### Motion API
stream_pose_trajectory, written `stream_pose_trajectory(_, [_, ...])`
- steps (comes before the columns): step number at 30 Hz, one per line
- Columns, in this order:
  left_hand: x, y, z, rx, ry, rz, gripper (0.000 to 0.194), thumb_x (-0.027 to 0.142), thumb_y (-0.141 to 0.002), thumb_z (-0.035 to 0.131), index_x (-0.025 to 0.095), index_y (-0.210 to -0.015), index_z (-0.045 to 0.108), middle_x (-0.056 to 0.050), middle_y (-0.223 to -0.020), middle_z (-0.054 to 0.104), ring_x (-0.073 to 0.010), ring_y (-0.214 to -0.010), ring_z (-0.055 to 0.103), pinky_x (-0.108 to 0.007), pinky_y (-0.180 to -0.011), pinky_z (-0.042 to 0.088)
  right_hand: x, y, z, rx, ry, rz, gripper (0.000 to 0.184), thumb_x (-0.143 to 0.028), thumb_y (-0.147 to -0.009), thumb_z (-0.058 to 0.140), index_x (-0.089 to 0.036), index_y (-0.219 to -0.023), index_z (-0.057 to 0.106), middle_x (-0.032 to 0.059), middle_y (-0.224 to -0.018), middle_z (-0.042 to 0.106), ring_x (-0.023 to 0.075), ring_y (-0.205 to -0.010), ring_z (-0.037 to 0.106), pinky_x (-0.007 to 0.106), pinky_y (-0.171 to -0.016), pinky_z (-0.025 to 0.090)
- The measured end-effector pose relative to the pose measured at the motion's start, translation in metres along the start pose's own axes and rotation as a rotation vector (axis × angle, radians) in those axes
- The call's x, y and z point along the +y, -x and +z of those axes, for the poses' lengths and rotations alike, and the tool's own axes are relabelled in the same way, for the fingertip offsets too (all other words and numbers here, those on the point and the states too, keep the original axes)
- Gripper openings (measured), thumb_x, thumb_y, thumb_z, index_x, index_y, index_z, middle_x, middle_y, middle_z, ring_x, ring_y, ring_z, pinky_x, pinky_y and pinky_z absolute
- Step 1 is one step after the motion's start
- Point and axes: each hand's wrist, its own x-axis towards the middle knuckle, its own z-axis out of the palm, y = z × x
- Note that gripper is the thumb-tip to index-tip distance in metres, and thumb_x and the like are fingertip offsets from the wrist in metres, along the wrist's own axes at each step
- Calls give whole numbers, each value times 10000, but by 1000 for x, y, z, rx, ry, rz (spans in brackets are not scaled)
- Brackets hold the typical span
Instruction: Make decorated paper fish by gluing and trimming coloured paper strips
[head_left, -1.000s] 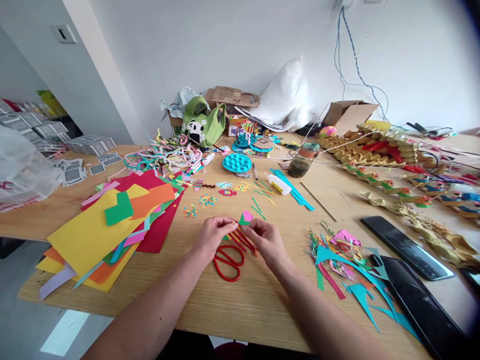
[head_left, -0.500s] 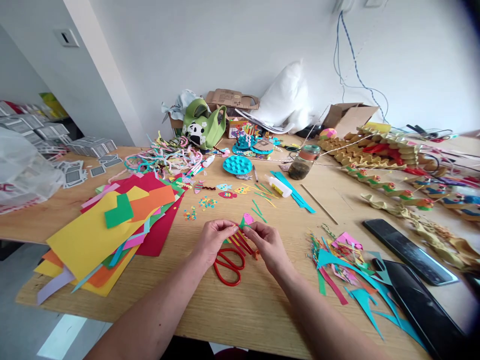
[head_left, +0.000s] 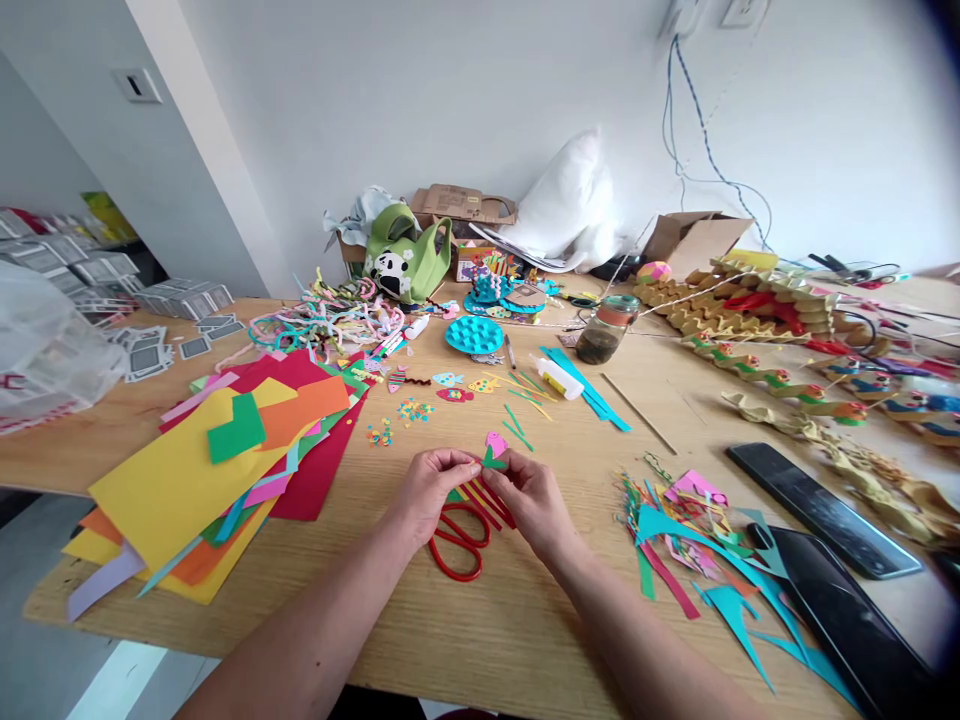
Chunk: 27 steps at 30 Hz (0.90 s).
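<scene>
My right hand [head_left: 534, 500] pinches a small green paper cutout [head_left: 493, 458] with a notched, tail-like shape. Close beside it, my left hand [head_left: 439, 490] has thumb and forefinger pressed together; whatever lies between those tips is too small to make out. A pink paper fish [head_left: 496, 441] shows just beyond my fingertips. Beneath my hands lie red and yellow paper strips [head_left: 487, 500], partly covered. Red-handled scissors [head_left: 459, 574] rest on the table below my left hand, their blades hidden.
Coloured paper sheets [head_left: 180, 470] are piled at left. Paper fish [head_left: 454, 396], dots [head_left: 415, 409], a glue bottle [head_left: 559, 378] and a lidded jar [head_left: 606, 330] sit ahead. Paper scraps [head_left: 675, 530] and phones [head_left: 821, 508] lie at right.
The green cutout has turned and shows more of its forked shape in my right fingers. The view has shifted slightly, and both hands stay close together.
</scene>
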Motion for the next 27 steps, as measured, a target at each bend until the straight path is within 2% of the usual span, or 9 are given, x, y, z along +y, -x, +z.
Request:
stream_pose_trajectory(5, [4, 1, -1, -32, -14, -50, 148, 254, -557, 777, 147, -636, 713, -47, -728, 693, -157, -691, 597, -277, -713, 445, -1, 1, -1, -15, 40, -23, 275, -429, -743, 589, -159, -742, 636, 24, -635, 561, 143, -616, 473, 247, -559, 389])
stream_pose_trajectory(10, [4, 0, -2, -33, -66, -6, 154, 269, -551, 791, 153, -603, 704, -46, -761, 696, -149, -698, 591, -266, -701, 441, -4, 1, -2, -33, 66, -37, 259, -409, -741, 582, -156, -708, 625, 17, -629, 550, 135, -611, 458, 245, -568, 382])
stream_pose_trajectory(17, [1, -3, -5, 2, -76, 47, 156, 277, -565, 787, 147, -601, 708, -60, -804, 694, -152, -723, 589, -256, -707, 445, -12, 2, -5, -38, -4, 56, 359, -484, -758, 564, -163, -599, 551, -26, -532, 448, 98, -517, 364, 233, -486, 290])
stream_pose_trajectory(21, [-1, -4, -6, 5, -94, 69, 150, 281, -578, 779, 152, -623, 715, -55, -777, 691, -157, -712, 589, -260, -698, 446, -11, 2, -3, -51, -6, 61, 388, -535, -740, 592, -155, -657, 587, -14, -565, 501, 105, -532, 401, 235, -491, 304])
stream_pose_trajectory(27, [-2, -3, -2, 15, -91, 69, 133, 275, -574, 779, 165, -616, 718, -27, -696, 683, -143, -664, 579, -257, -672, 435, -3, 0, -2, -40, 57, 10, 379, -518, -748, 601, -145, -683, 622, 12, -595, 538, 116, -561, 420, 233, -499, 329])
